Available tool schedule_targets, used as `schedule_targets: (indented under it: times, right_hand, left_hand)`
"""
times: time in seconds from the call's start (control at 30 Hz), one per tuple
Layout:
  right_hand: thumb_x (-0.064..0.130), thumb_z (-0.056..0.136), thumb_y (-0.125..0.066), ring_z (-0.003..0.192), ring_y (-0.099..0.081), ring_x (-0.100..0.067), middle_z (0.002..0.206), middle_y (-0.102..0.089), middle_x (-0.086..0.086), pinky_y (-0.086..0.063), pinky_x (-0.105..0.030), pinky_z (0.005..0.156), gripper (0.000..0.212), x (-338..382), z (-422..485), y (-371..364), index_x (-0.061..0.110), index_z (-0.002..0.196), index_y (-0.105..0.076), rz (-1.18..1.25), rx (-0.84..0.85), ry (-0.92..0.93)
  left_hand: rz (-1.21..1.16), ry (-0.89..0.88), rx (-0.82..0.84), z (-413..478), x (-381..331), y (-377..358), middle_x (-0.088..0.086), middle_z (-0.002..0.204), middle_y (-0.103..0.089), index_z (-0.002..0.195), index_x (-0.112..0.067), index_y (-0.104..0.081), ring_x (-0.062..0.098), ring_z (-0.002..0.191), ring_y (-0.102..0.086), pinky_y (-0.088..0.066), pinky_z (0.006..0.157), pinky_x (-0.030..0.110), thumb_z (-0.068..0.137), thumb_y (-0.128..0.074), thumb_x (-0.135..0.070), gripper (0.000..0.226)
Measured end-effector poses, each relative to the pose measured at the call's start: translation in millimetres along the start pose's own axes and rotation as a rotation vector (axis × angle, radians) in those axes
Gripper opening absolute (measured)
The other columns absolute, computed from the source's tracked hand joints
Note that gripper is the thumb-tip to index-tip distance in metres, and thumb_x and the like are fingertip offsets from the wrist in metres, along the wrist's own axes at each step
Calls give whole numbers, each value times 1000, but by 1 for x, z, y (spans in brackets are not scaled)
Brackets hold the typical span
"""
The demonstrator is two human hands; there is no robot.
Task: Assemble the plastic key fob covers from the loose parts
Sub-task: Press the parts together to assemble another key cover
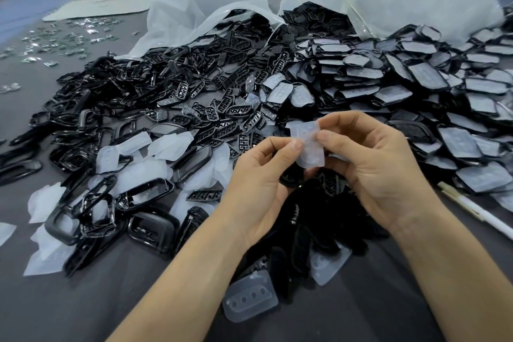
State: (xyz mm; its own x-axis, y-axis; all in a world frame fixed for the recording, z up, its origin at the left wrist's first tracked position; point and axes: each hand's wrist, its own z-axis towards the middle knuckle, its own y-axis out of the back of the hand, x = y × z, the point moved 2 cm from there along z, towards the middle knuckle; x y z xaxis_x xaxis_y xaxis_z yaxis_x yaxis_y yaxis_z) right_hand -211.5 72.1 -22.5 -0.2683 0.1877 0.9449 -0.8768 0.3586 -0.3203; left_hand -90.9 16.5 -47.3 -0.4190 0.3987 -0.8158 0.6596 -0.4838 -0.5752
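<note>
Head view. The left hand and the right hand were raised close together above the grey table. Both pinched one translucent silicone button pad between thumb and forefinger, the left at its left edge and the right at its upper right edge. The remaining fingers were curled. A black part sat directly below the pad against the left fingers; whether it was gripped could not be determined. Loose black frames were heaped on the left, button-grid inserts lay in the middle, and fitted covers were stacked on the right. A white pen lay near the right wrist.
</note>
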Motion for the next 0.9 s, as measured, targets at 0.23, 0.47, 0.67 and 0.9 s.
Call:
schedule_targets:
  times: [0.23, 0.47, 0.67, 0.9]
  right_hand:
    - [15, 59, -72, 60, -65, -13, 68, -69, -6, -54, -22, 56, 15, -5, -3, -4, 11, 73, -70, -108, 85, -119]
    - [11, 59, -74, 65, -66, -18, 72, -67, -11, -56, -23, 64, 15, -5, -1, 0, 8, 74, -70, -110, 47, -95]
    - [8, 65, -72, 61, -66, -15, 65, -65, -7, -56, -25, 60, 7, -6, 0, 1, 16, 65, -71, -55, -33, -59]
    - [-8, 80, -64, 61, -68, -18, 68, -68, -3, -55, -22, 64, 28, 2, 2, 2, 17, 67, -70, -20, -93, 32]
  left_hand:
    - [-11, -67, -31, 0, -2, 0, 8, 71, -63, 75, -8, -57, 17, 64, -62, -56, 61, 29, 79, -61, -14, 8]
    - [-30, -94, -36, 0, -3, -2, 9, 71, -59, 74, -9, -56, 16, 65, -60, -56, 64, 29, 79, -61, -13, 7]
    - [-31, -50, -19, -1, -2, -4, 12, 76, -62, 69, -12, -60, 22, 73, -63, -57, 73, 34, 77, -62, -13, 8]
    - [-114, 27, -37, -1, -6, -4, 17, 100, -68, 106, -10, -58, 27, 86, -67, -54, 85, 48, 92, -46, 0, 21]
